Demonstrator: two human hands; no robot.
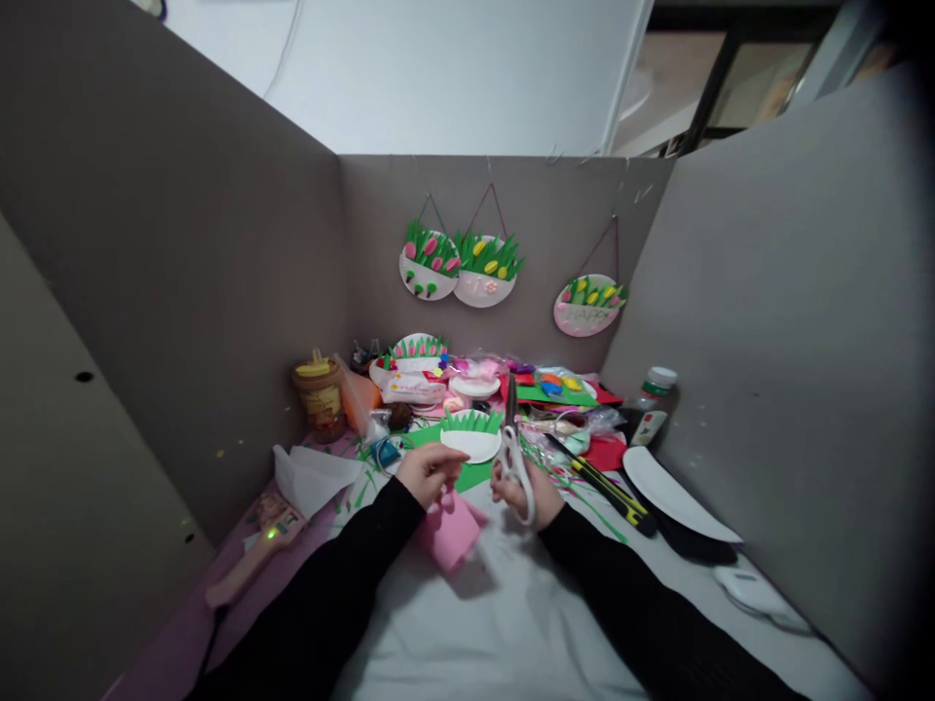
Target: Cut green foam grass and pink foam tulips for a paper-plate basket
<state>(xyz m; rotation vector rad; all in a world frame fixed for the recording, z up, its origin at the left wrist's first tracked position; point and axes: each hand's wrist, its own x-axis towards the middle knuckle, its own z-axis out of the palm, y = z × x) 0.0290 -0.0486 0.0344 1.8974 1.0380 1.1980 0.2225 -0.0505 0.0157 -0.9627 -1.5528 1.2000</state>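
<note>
Left hand's (430, 474) grip pinches pink sheet (451, 534) above desk (167, 645), toward near edge; right hand's (539, 492) grip holds white-handled scissors (508, 458), blades toward far edge. Probably best: sheet taut, left hand clear of blades. Pale cloth (474, 647) underneath; craft clutter (474, 387) along far edge; grey partitions (241, 204) around.

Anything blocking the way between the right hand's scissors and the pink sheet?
Nothing visible stands between the scissors, in the right hand, and the pink sheet, in the left hand. The white half-round piece with green fringe lies farther back than the sheet.
</note>
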